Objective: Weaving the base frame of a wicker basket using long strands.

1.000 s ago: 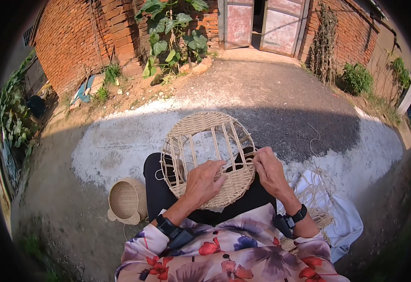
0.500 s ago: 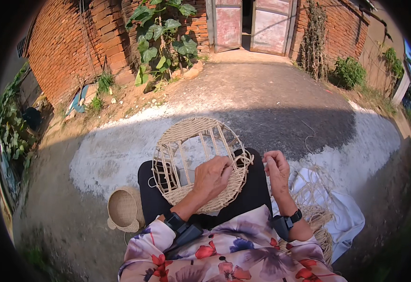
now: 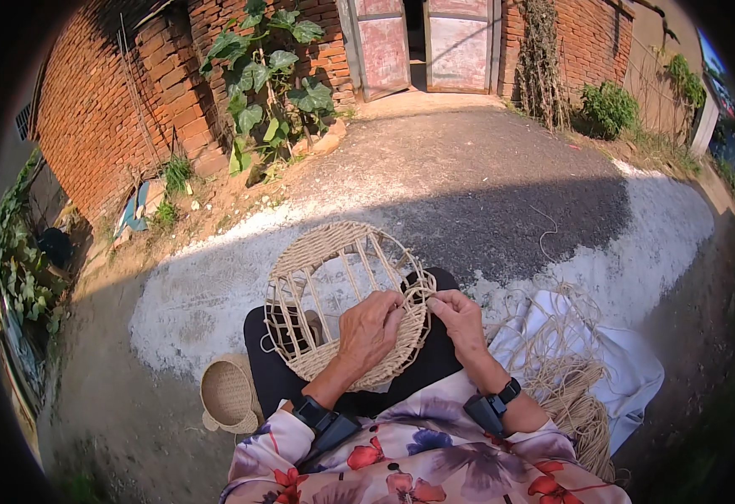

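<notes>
A round, partly woven straw-coloured basket (image 3: 321, 245) rests tilted on my lap, with bare spokes and gaps between its woven bands. My left hand (image 3: 371, 333) is closed on the basket's near right part, its fingertips by the rim. At the right rim, where a few strands of cord loop together, my right hand (image 3: 460, 317) pinches with thumb and forefinger. A cord strand seems to run into that pinch, though the fingers partly hide it.
A small finished woven basket (image 3: 228, 395) lies on the ground at my left. To my right, a heap of loose cord (image 3: 571, 401) lies on a white cloth (image 3: 632, 370). Farther off are a climbing plant (image 3: 258, 80), brick walls and a half-open door (image 3: 461, 50).
My right hand has moved left and down to the basket's right rim. The basket and my left hand sit slightly lower and further left in the picture, as the whole view has shifted.
</notes>
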Motion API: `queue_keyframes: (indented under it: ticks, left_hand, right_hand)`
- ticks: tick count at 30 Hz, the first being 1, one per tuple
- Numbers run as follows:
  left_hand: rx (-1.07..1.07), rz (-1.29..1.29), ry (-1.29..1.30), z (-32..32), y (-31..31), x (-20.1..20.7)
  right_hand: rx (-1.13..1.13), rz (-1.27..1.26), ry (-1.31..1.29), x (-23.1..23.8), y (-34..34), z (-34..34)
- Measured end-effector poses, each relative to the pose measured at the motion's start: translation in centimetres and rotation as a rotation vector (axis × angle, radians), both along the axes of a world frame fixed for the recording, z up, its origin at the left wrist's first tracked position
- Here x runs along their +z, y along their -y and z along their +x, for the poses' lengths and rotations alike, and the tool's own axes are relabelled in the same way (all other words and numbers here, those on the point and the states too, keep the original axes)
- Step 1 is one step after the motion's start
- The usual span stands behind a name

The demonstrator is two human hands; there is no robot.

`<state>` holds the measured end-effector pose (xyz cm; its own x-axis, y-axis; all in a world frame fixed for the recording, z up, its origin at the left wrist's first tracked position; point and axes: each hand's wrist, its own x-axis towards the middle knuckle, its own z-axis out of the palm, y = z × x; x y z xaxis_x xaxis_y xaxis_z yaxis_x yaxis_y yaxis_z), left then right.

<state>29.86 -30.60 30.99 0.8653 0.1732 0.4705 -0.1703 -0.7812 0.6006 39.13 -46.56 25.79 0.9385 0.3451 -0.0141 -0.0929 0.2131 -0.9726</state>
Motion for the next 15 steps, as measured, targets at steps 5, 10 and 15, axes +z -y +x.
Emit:
queue_keyframes:
  ticks: [5, 10, 15]
  left_hand:
    - [-0.004, 0.044, -0.002, 0.1, 0.1, -0.1]
    - [-0.005, 0.109, 0.017, 0.3, 0.1, -0.1]
    - [-0.035, 0.142, 0.059, 0.5, -0.1, -0.3]
  right_hand:
    - [0.146, 0.106, -0.299, 1.2, -0.1, 0.5]
    - [0.116, 0.100, -0.323, 2.0, -0.8, -0.2]
    - [0.008, 0.067, -0.180, 0.7, -1.2, 0.1]
